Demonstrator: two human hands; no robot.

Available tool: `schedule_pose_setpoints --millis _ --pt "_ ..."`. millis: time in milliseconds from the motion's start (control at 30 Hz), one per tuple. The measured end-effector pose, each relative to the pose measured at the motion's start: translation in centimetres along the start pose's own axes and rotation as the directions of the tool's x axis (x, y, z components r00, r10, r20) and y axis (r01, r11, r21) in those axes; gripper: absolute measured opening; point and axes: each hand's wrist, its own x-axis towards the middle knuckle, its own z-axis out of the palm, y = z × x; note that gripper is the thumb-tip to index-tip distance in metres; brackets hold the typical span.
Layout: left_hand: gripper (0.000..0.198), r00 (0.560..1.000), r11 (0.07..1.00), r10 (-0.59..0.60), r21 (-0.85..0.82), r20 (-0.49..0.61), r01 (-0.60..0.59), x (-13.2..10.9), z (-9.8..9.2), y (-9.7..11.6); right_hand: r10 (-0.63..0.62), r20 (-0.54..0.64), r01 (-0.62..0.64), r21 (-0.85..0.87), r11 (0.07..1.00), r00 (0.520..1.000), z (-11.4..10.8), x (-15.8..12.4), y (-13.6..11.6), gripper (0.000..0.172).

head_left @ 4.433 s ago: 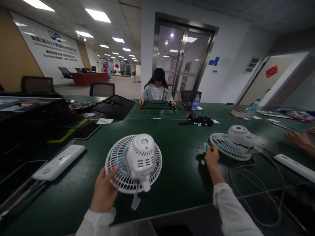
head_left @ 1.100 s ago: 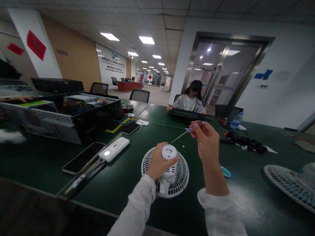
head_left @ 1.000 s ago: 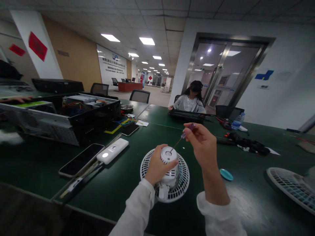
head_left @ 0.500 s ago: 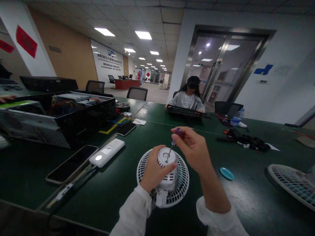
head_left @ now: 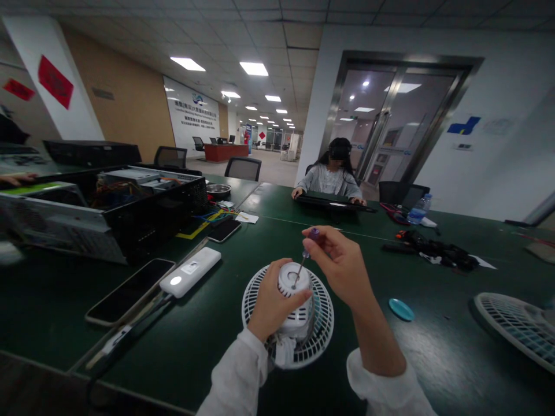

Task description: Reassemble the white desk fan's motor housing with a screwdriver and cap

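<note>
Fan (head_left: 298,325) on table (head_left: 186,346), phone (head_left: 131,290) left

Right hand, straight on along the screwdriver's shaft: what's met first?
Probably the top of the white fan housing: the screwdriver in the right hand slants down to it, tip leading. Whether the tip touches or sits just short is hard to tell.

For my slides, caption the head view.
Left hand grips a white fan housing; right hand holds a screwdriver to its top.

White walls (head_left: 511,167) flank a glass double door (head_left: 368,124).
</note>
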Motion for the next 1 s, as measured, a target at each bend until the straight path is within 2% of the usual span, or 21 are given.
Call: schedule_pose_setpoints --millis 167,467,733,1000 --pt "0.053 1.0 1.0 -0.008 -0.001 0.009 0.008 0.0 -0.1 0.2 -0.016 0.042 0.018 -0.043 0.999 0.999 -0.3 0.0 -0.1 0.017" --pt "0.052 1.0 1.0 -0.007 0.022 0.018 0.007 0.0 -0.1 0.3 -0.116 0.124 0.137 -0.174 0.975 0.985 -1.4 -0.2 -0.9 0.016" --pt "0.053 1.0 1.0 -0.018 0.001 0.019 0.018 0.0 -0.1 0.2 -0.07 0.128 0.075 -0.03 0.997 0.989 -1.0 -0.2 -0.6 0.016" --pt "0.053 1.0 0.999 -0.016 0.04 0.015 0.015 -0.1 0.0 0.4 -0.038 0.141 0.043 -0.027 0.999 0.989 -0.8 -0.2 -0.6 0.016"
